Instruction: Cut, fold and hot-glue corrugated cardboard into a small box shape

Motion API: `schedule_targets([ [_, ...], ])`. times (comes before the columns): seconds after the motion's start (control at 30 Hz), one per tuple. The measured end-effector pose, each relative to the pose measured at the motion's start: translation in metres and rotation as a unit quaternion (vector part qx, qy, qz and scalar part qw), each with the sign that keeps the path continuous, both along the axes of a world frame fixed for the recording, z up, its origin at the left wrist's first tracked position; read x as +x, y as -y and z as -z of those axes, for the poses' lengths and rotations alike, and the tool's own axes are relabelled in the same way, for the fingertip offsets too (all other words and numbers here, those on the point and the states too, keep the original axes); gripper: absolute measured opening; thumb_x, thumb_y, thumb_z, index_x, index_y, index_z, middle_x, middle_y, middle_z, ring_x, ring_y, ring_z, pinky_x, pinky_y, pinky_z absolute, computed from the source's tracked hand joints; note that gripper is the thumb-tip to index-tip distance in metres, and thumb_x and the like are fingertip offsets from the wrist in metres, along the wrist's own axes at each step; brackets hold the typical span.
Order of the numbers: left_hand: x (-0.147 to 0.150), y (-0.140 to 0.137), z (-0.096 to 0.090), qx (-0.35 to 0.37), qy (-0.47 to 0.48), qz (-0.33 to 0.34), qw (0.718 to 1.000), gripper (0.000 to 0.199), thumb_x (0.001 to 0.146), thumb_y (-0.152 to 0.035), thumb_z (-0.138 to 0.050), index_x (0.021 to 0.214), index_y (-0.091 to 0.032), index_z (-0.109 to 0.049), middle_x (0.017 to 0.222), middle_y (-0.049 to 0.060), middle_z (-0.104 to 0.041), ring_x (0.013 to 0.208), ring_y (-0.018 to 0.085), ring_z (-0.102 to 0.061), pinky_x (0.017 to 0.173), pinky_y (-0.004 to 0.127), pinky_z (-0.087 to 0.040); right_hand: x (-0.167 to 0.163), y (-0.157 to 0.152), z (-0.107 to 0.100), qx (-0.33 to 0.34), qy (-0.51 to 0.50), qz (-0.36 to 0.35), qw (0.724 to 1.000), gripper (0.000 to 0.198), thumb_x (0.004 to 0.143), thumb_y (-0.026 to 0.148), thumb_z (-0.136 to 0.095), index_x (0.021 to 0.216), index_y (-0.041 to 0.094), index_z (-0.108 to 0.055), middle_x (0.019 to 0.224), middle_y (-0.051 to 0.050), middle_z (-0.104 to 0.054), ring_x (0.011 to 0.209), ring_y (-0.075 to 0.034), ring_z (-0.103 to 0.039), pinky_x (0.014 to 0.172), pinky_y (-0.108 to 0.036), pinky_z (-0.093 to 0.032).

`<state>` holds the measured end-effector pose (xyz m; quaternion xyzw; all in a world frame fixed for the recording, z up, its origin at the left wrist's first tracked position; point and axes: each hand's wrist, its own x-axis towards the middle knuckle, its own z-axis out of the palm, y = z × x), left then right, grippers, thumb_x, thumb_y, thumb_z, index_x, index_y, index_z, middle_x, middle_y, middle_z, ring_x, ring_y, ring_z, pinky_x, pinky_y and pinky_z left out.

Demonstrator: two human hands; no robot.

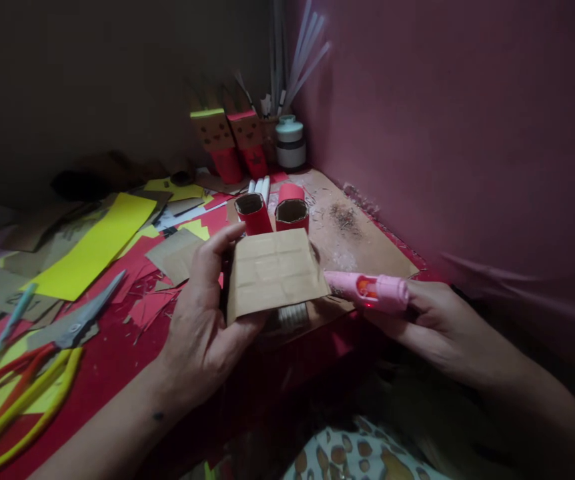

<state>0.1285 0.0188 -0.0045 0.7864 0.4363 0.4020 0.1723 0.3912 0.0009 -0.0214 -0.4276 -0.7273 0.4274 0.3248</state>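
My left hand (207, 317) grips a bent piece of brown cardboard (277, 273) by its left side, with the thumb under its near edge and the fingers behind. A pink glue gun (367, 290) with a small red light is in my right hand (432, 327). Its nozzle end is at the cardboard's right edge; whether it touches I cannot tell. Just beyond the cardboard stand two red-covered cardboard tubes, one at the left (251, 212) and one at the right (292, 213), their open ends facing me. Beneath the cardboard a ribbed whitish edge shows.
Large scissors (62, 347) with red and yellow handles lie at the left, among yellow paper (97, 247), red scraps and cardboard pieces. Two cardboard figures with drawn faces (212, 130) stand at the back, beside a pale blue-lidded jar (290, 143). A pink wall (442, 133) bounds the right.
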Motion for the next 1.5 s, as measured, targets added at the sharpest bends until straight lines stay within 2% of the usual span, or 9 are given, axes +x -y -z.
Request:
schedule_targets([
  [0.17, 0.004, 0.0, 0.0, -0.005, -0.01, -0.002, 1.0, 0.061, 0.083, -0.033, -0.056, 0.138, -0.021, -0.034, 0.125, 0.008, -0.053, 0.101, 0.023, -0.055, 0.082, 0.032, -0.048, -0.001, -0.002, 0.006, 0.027, 0.001, 0.0, 1.0, 0.046, 0.092, 0.02, -0.056, 0.135, 0.036, -0.052, 0.129, 0.001, -0.064, 0.115, -0.022, -0.063, 0.1, -0.037, -0.052],
  [0.3, 0.003, 0.0, 0.002, -0.009, -0.016, -0.015, 1.0, 0.064, 0.079, -0.029, -0.058, 0.138, -0.021, -0.035, 0.125, 0.008, -0.052, 0.103, 0.025, -0.053, 0.082, 0.034, -0.048, -0.005, -0.003, 0.007, 0.054, 0.007, 0.007, 0.998, 0.045, 0.092, 0.018, -0.055, 0.133, 0.035, -0.055, 0.13, 0.001, -0.063, 0.113, -0.021, -0.064, 0.097, -0.035, -0.054],
  [0.47, 0.004, 0.0, 0.002, -0.001, -0.017, -0.019, 1.0, 0.061, 0.078, -0.029, -0.057, 0.135, -0.026, -0.037, 0.122, 0.007, -0.054, 0.101, 0.025, -0.055, 0.082, 0.037, -0.05, -0.007, -0.003, 0.008, 0.044, 0.017, 0.0, 0.999, 0.043, 0.091, 0.019, -0.055, 0.132, 0.033, -0.056, 0.126, 0.0, -0.066, 0.108, -0.02, -0.066, 0.094, -0.034, -0.056],
  [0.63, 0.005, -0.001, 0.002, -0.009, -0.007, -0.019, 1.0, 0.063, 0.076, -0.028, -0.058, 0.135, -0.024, -0.038, 0.122, 0.007, -0.053, 0.102, 0.025, -0.055, 0.085, 0.037, -0.051, -0.008, -0.005, 0.011, 0.041, 0.026, -0.004, 0.999, 0.046, 0.091, 0.017, -0.055, 0.133, 0.033, -0.055, 0.127, 0.001, -0.065, 0.11, -0.02, -0.065, 0.095, -0.033, -0.055],
  [0.83, 0.005, -0.001, 0.003, -0.007, -0.008, -0.018, 1.0, 0.063, 0.075, -0.026, -0.058, 0.135, -0.028, -0.038, 0.125, 0.005, -0.052, 0.106, 0.027, -0.054, 0.089, 0.04, -0.051, -0.009, -0.006, 0.012, 0.046, 0.029, 0.0, 0.999, 0.042, 0.091, 0.018, -0.055, 0.131, 0.03, -0.057, 0.131, 0.0, -0.063, 0.115, -0.02, -0.062, 0.099, -0.033, -0.052],
  [1.1, 0.006, -0.002, 0.004, -0.006, 0.002, -0.004, 1.0, 0.064, 0.075, -0.025, -0.058, 0.136, -0.024, -0.037, 0.126, 0.007, -0.052, 0.107, 0.026, -0.053, 0.093, 0.04, -0.049, -0.008, -0.003, 0.015, 0.049, 0.037, 0.003, 0.998, 0.044, 0.092, 0.018, -0.055, 0.133, 0.033, -0.055, 0.131, 0.003, -0.063, 0.112, -0.018, -0.063, 0.098, -0.029, -0.052],
  [1.3, 0.003, -0.003, 0.005, 0.011, -0.022, -0.006, 1.0, 0.065, 0.074, -0.025, -0.06, 0.135, -0.024, -0.037, 0.123, 0.008, -0.053, 0.102, 0.027, -0.054, 0.086, 0.042, -0.051, -0.008, -0.004, 0.014, 0.035, 0.024, 0.0, 0.999, 0.043, 0.092, 0.021, -0.056, 0.133, 0.033, -0.055, 0.129, 0.002, -0.063, 0.11, -0.017, -0.064, 0.097, -0.028, -0.052],
  [1.5, 0.002, -0.003, 0.005, 0.02, -0.024, -0.001, 1.0, 0.065, 0.074, -0.025, -0.061, 0.135, -0.025, -0.038, 0.127, 0.008, -0.052, 0.106, 0.028, -0.054, 0.09, 0.045, -0.051, -0.009, -0.004, 0.015, 0.06, 0.04, 0.012, 0.997, 0.038, 0.092, 0.023, -0.057, 0.129, 0.032, -0.059, 0.121, 0.0, -0.068, 0.103, -0.017, -0.067, 0.091, -0.026, -0.055],
])
